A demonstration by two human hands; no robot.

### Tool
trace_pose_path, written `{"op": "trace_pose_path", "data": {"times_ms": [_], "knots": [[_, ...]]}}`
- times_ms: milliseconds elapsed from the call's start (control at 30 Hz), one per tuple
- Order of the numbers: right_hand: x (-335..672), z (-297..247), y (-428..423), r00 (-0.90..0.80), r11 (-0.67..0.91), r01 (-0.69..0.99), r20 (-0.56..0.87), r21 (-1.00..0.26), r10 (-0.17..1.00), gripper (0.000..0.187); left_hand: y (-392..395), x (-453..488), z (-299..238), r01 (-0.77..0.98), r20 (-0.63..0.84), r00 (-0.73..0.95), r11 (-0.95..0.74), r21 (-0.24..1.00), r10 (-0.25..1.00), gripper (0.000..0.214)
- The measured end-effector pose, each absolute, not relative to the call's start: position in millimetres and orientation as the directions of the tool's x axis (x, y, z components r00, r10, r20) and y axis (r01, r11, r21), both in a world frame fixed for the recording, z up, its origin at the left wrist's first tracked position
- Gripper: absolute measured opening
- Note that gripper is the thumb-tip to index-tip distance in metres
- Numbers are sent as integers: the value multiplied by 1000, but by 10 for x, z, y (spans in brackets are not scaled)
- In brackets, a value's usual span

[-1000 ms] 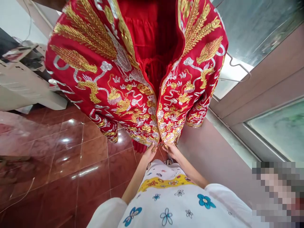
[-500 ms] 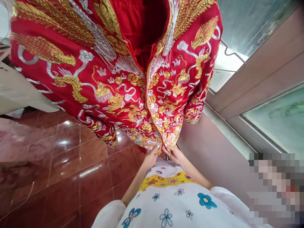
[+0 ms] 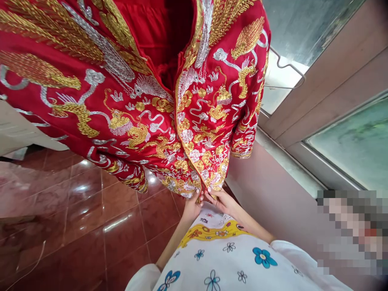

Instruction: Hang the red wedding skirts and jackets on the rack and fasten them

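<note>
A red jacket (image 3: 121,101) with dense gold and silver embroidery hangs in front of me, its collar open at the top and its two sleeves drooping at the sides. Down at the hem, my left hand (image 3: 193,205) pinches the bottom corner of the left front edge. My right hand (image 3: 220,199) grips the matching corner of the other front edge, close beside it. The two edges meet along the middle and part slightly between my fingers. What holds the jacket up is out of view.
Glossy red-brown tiles (image 3: 121,226) cover the floor on the left. A grey metal frame with glass panes (image 3: 351,141) and a low wall (image 3: 269,190) run along the right. A bent wire hook (image 3: 291,68) sticks out beside the jacket. A pale box-like object (image 3: 27,129) stands at left.
The jacket appears shifted left and a little nearer in the view. Both hands still hold the hem corners, with the fingers slightly repositioned.
</note>
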State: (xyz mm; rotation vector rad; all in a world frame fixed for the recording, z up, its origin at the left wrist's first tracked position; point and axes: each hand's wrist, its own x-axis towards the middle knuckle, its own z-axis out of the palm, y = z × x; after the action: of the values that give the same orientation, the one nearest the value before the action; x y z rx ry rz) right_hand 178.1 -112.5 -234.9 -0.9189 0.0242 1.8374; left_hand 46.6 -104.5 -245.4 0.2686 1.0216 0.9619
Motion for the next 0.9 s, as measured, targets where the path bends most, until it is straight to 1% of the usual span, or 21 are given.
{"op": "trace_pose_path", "data": {"times_ms": [167, 267, 333, 467, 633, 900], "knots": [[1722, -2242, -1147, -208, -478, -791, -567, -382, 797, 29, -1141, 608, -2391, -605, -557, 155, 524, 599, 816, 29], [1696, -2179, -1164, -182, -451, -794, -549, -406, 816, 29, -1172, 640, -2332, -578, -509, 157, 497, 647, 846, 24], [1683, -2160, -1179, -162, -437, -791, -542, -428, 825, 28, -1174, 650, -2312, -555, -494, 149, 486, 675, 856, 25], [1667, -2170, -1203, -121, -414, -775, -530, -478, 839, 28, -1155, 665, -2323, -556, -505, 134, 487, 673, 852, 32], [1655, -2205, -1216, -110, -408, -768, -525, -494, 844, 26, -1146, 675, -2361, -556, -493, 121, 470, 686, 862, 34], [1650, -2207, -1222, -110, -408, -754, -513, -516, 851, 24, -1147, 679, -2360, -635, -474, 134, 443, 633, 870, 39]]}}
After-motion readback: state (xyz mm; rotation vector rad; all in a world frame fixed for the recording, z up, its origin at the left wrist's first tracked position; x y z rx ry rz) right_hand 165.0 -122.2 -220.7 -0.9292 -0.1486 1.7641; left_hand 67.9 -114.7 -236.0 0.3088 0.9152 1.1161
